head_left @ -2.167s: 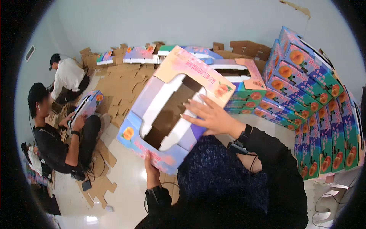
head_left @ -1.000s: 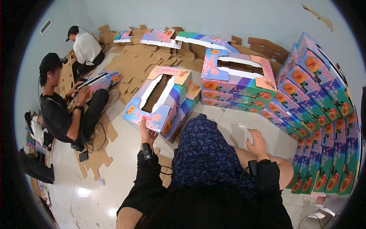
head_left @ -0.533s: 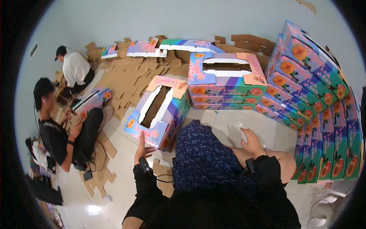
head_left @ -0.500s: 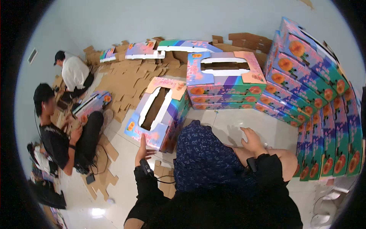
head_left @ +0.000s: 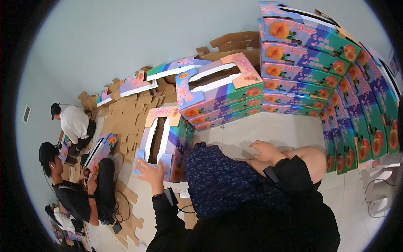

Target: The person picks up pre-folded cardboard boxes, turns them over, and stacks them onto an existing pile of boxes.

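My left hand (head_left: 153,175) is open with its fingers spread, overlapping the near end of a colourful carton (head_left: 175,140) printed with fruit and blossoms. I cannot tell whether it touches the carton. The carton's top has a long slot edged with white flaps. Over my bent right leg hangs my right hand (head_left: 267,152), its fingers stretched out and holding nothing. Just beyond the first carton, a low stack of matching cartons (head_left: 222,103) stands on the floor, its top one slotted in the same way. Both wrists wear a small dark device, and a cable runs from the left one.
A tall stack of cartons (head_left: 304,75) rises at the back right, with a leaning row (head_left: 357,126) beside it. Brown cardboard sheets (head_left: 132,111) cover the floor at the far left. Two people, one in a black shirt (head_left: 73,201) and one in white (head_left: 75,122), sit working there.
The view has swung to the right, so the cartons shift leftward. My left hand has turned and spread its fingers at the carton's near end. My right hand stays over the leg.
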`<action>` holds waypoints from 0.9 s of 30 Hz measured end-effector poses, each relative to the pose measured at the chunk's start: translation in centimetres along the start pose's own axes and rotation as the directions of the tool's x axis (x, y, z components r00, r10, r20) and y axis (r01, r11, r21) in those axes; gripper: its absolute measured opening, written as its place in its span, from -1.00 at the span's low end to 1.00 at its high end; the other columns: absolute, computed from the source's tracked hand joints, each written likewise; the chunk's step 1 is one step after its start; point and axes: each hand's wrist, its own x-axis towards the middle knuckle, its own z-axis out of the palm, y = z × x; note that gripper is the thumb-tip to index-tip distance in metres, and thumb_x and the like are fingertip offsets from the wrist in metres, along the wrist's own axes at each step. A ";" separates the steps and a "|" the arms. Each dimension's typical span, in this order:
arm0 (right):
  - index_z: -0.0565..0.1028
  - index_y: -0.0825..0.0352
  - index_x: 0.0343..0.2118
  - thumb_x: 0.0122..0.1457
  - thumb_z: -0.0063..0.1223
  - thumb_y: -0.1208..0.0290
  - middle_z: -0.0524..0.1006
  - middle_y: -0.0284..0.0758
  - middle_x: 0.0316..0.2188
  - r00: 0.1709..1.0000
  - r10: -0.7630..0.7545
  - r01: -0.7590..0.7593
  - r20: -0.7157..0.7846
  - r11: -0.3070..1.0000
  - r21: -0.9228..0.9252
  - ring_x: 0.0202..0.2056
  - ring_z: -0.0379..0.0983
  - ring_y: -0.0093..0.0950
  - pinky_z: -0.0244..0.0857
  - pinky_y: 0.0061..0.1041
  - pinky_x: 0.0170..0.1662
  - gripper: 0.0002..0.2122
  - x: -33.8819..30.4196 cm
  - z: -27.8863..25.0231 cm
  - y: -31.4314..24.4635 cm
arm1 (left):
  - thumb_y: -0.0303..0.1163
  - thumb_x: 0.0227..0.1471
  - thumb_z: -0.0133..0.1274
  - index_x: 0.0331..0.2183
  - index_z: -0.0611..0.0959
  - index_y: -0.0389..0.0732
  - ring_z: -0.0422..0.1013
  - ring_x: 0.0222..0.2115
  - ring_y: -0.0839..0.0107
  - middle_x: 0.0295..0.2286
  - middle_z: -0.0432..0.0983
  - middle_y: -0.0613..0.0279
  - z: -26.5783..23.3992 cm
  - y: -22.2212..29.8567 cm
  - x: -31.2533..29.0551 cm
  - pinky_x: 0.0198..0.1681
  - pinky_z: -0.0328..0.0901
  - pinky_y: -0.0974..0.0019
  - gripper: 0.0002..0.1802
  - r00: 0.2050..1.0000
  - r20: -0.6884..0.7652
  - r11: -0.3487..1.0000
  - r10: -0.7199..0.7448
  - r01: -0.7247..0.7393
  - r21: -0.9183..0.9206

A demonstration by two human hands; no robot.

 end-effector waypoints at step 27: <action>-0.06 0.05 0.29 -0.19 0.06 0.57 0.15 -0.12 0.18 0.295 -0.291 -0.687 -0.910 0.597 -0.414 0.20 0.02 -0.08 -0.10 0.08 0.17 -0.11 0.2 -36.1 2.8 | -0.01 -0.12 0.10 -0.31 0.63 -0.13 0.49 -0.29 0.09 -0.39 0.58 0.04 5.3 25.3 -9.8 -0.21 0.35 0.15 -0.58 0.032 0.539 0.468 0.841 -0.541 -0.698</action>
